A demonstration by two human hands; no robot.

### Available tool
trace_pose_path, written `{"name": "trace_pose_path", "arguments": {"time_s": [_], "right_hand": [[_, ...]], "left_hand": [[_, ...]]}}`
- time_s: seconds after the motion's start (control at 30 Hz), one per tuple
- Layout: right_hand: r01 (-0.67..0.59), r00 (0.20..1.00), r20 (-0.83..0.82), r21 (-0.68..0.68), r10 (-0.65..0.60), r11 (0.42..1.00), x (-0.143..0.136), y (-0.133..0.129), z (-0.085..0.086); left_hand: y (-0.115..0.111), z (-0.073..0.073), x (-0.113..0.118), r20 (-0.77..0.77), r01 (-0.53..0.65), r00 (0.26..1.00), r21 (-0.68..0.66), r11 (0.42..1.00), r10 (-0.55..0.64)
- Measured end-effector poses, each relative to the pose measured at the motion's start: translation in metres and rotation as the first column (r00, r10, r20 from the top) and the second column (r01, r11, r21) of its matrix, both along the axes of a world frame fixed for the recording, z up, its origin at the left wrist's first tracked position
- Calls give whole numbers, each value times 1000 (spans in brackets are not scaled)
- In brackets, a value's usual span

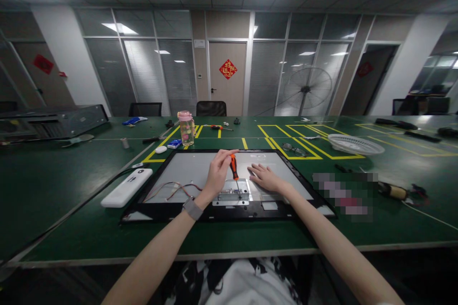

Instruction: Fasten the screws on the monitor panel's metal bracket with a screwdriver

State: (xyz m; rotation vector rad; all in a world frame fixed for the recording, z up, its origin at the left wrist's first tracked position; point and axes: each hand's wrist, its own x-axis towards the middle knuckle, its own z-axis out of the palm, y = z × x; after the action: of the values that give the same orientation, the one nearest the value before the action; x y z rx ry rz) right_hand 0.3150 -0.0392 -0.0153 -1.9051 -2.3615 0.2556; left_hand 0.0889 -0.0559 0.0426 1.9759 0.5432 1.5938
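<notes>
In front of me a monitor panel [179, 167] lies back side up on the green table, its pale back framed in black. My left hand [218, 170], with a grey-strapped watch on the wrist, is closed at the handle of an orange and black screwdriver [234, 167]. The screwdriver stands almost upright, its tip down at a metal bracket [229, 196] near the panel's lower edge. Flat on the panel's back rests my right hand [265, 177], fingers spread and holding nothing. Thin coloured wires [175, 186] trail over the panel's left side.
Left of the panel sits a white power bank [128, 188]. Behind it stand a pink-lidded bottle [186, 128] and a blue-white box [174, 144]. A white basket [354, 145], glasses [294, 149] and another screwdriver [221, 127] lie farther back. A metal computer case [71, 121] is far left.
</notes>
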Motion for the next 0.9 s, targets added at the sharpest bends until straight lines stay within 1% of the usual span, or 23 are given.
{"name": "trace_pose_path", "arguments": {"time_s": [0.17, 0.27, 0.37, 0.5, 0.57, 0.7, 0.77, 0.9], "right_hand": [[-2, 1000, 5, -3, 2, 1000, 1, 1, 0], [4, 1000, 8, -5, -4, 1000, 0, 1, 0], [8, 1000, 11, -5, -8, 1000, 0, 0, 0], [10, 1000, 11, 1, -10, 1000, -1, -2, 1], [9, 1000, 8, 3, -9, 1000, -1, -2, 1], [4, 1000, 5, 2, -4, 1000, -1, -1, 0], [3, 1000, 6, 4, -3, 1000, 0, 0, -1], [3, 1000, 16, 7, -3, 1000, 1, 2, -2]], "left_hand": [[-1, 1, 1, 47, 2, 999, -22, 1000, -1], [-2, 2, 2, 87, -24, 996, -23, 999, 26], [-2, 2, 2, 87, -38, 995, -24, 999, 40], [0, 2, 2, 99, 40, 995, -68, 997, -33], [0, 2, 2, 101, 58, 994, -72, 996, -50], [-2, 2, 3, 76, 1, 997, -47, 999, 2], [-3, 2, 3, 83, 25, 996, -62, 998, -19], [-3, 2, 4, 106, 119, 989, -120, 986, -106]]}}
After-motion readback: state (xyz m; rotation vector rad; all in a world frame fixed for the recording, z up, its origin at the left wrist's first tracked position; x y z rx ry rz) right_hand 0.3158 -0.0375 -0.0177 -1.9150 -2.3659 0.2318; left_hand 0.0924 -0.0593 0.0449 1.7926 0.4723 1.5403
